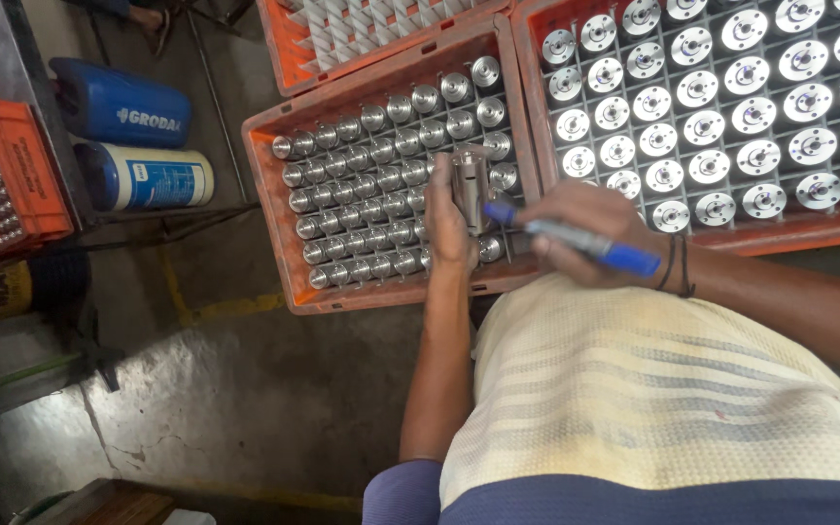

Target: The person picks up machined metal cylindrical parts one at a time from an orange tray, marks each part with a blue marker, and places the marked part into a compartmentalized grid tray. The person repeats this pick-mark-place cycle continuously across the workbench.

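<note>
One steel cylinder (471, 187) sits clenched in my left hand (447, 219); my right hand (585, 233) grips a blue marker (576, 238), tip touching it. Dozens wait in the orange crate (269, 209) at twelve o'clock.

Open floor (245, 389) left of the lap, orange crate (274, 233) packed with steel cylinders (371, 185), blue canisters (123, 107) crowding far left
</note>
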Demonstrator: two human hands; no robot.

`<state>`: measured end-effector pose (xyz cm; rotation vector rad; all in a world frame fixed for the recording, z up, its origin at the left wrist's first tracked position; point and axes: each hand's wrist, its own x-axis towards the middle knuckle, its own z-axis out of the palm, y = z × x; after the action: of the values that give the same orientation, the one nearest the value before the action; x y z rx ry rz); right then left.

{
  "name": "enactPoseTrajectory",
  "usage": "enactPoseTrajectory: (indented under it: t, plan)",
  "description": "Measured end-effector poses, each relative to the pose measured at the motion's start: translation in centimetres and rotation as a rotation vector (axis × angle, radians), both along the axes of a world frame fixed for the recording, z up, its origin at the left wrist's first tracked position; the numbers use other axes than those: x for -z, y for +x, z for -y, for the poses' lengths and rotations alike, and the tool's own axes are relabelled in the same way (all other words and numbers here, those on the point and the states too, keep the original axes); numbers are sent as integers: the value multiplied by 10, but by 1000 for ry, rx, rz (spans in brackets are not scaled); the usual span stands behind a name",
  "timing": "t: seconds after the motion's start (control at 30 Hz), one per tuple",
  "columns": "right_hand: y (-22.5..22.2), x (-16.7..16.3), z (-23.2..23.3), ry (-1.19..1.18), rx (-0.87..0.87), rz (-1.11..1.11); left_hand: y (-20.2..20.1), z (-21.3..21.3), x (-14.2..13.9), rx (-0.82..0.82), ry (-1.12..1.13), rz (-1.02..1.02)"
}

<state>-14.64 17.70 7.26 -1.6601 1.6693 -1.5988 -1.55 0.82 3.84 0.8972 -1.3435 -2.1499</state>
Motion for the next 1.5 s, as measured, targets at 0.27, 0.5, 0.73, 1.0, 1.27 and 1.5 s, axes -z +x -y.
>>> enactPoseTrajectory:
  t: [0.27, 0.5, 0.73, 1.0, 1.27, 1.5]
  plan:
    - [4, -12, -13, 53, -87, -9, 1, -12, -22, -27, 216, -130]
    - [-15, -21, -27, 120, 163, 121, 46, -18, -57, 430, -825, 565]
    - [-12, -16, -40, 173, 176, 146, 47, -22, -32, 176, -601, 372]
    - [-12, -19, -52, 210, 239, 223, 65, -1, 9, -221, -141, 37]
    - [-19, -12, -56, 171, 392, 234, 40, -32, 3, 0, -511, 289]
    - [-7, -1, -71, 99, 586, 338, 4, -68, -44, 284, -1192, 413]
